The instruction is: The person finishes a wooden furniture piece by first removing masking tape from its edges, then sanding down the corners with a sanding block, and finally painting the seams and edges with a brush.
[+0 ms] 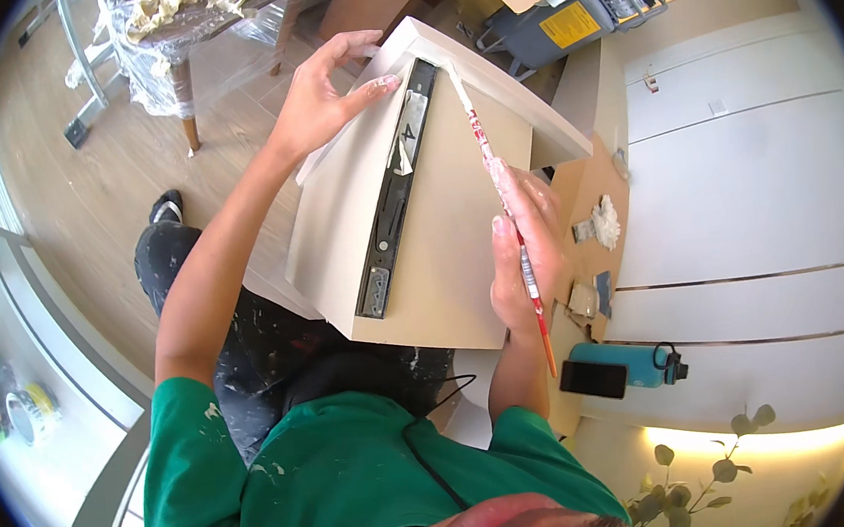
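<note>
A cream-coloured drawer [459, 230] rests tilted across my lap, its white front panel [519, 104] at the far end. Along its upper side runs a black metal drawer slide [394, 201]. My left hand [332, 93] grips the far left edge of the front panel, with the thumb on the near side close to the slide's end. In my right hand [525, 239] is a slim paintbrush [478, 133] with a red, paint-smeared handle. Its whitened tip touches the corner where panel and drawer side meet, beside the slide's far end. White paint marks both hands.
A plastic-wrapped chair [184, 104] bearing crumpled masking paper [188, 1] stands far left, beside metal ladder legs [83, 57]. An air compressor [562, 25] is at the far right. To the right are white cabinets [736, 186], a teal bottle [642, 365], a phone [593, 379] and leafy stems [679, 502].
</note>
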### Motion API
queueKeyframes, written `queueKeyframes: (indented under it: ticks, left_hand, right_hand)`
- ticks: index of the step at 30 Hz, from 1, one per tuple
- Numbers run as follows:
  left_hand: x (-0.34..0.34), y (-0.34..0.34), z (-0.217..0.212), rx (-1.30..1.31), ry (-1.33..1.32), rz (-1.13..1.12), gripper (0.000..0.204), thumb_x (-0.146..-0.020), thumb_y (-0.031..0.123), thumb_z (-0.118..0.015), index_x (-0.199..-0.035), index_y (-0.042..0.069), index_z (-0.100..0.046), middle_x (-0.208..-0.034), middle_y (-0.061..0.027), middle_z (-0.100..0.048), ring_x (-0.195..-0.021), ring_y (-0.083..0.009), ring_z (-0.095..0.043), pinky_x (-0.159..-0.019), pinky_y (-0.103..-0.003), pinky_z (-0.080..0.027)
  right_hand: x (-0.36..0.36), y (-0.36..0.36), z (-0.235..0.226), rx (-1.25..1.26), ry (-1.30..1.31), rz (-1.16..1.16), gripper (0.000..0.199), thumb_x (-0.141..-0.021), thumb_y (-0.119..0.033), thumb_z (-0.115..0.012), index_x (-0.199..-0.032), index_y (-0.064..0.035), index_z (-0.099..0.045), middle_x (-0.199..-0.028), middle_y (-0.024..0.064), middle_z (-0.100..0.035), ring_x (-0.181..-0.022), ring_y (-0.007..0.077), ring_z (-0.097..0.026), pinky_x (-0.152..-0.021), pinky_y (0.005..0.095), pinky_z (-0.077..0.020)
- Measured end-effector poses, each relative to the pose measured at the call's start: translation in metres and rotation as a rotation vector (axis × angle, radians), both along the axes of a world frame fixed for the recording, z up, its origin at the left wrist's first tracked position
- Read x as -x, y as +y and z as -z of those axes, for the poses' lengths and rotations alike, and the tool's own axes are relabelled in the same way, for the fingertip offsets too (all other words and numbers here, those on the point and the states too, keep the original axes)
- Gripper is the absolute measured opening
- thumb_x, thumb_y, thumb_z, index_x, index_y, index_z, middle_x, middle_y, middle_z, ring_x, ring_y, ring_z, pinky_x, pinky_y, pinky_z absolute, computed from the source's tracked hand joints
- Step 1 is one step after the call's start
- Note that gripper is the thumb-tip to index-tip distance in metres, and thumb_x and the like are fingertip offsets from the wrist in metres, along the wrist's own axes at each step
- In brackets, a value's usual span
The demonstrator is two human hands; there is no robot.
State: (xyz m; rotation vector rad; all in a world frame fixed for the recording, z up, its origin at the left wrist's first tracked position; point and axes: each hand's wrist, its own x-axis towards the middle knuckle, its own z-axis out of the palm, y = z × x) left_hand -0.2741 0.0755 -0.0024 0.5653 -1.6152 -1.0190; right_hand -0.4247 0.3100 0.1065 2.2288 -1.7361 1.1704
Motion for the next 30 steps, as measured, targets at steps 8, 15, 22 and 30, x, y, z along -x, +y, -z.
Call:
queueKeyframes:
  ticks: [8,15,22,30]
  left_hand:
    - [0.004,-0.002,0.003,0.016,0.04,-0.016,0.054,-0.089,0.026,-0.079,-0.137,0.004,-0.064,-0.127,-0.0093,-0.069,-0.12,-0.021,-0.063,-0.111,-0.04,-0.043]
    - [0.007,-0.004,0.007,0.02,0.057,-0.034,0.041,-0.097,0.019,-0.072,-0.135,0.006,-0.066,-0.124,-0.0084,-0.071,-0.116,-0.0201,-0.064,-0.108,-0.039,-0.044]
    - [0.008,-0.005,0.008,0.028,0.07,-0.043,0.036,-0.098,0.014,-0.07,-0.132,0.005,-0.067,-0.121,-0.0081,-0.071,-0.114,-0.0196,-0.065,-0.107,-0.038,-0.045]
    - [0.008,-0.005,0.006,0.035,0.054,-0.056,0.035,-0.097,0.013,-0.071,-0.131,0.006,-0.068,-0.119,-0.0073,-0.071,-0.111,-0.019,-0.065,-0.106,-0.037,-0.045]
  right_hand:
    - [-0.002,-0.02,-0.009,-0.076,0.196,0.015,0.045,-0.095,0.0,-0.055,-0.139,0.004,-0.06,-0.135,0.017,-0.065,-0.124,0.0348,-0.057,-0.111,0.0443,-0.0393]
    - [-0.004,-0.024,-0.007,-0.093,0.239,0.032,0.046,-0.094,0.0,-0.056,-0.14,0.0034,-0.06,-0.135,0.0161,-0.065,-0.125,0.0343,-0.055,-0.111,0.0444,-0.0389]
    - [-0.007,-0.027,-0.005,-0.104,0.248,0.063,0.047,-0.093,0.003,-0.057,-0.139,0.0028,-0.061,-0.134,0.0155,-0.065,-0.125,0.0339,-0.056,-0.11,0.0442,-0.0395]
    - [-0.01,-0.025,-0.008,-0.099,0.249,0.042,0.047,-0.091,0.004,-0.058,-0.138,0.0022,-0.062,-0.135,0.0153,-0.065,-0.124,0.0341,-0.056,-0.11,0.0437,-0.0398]
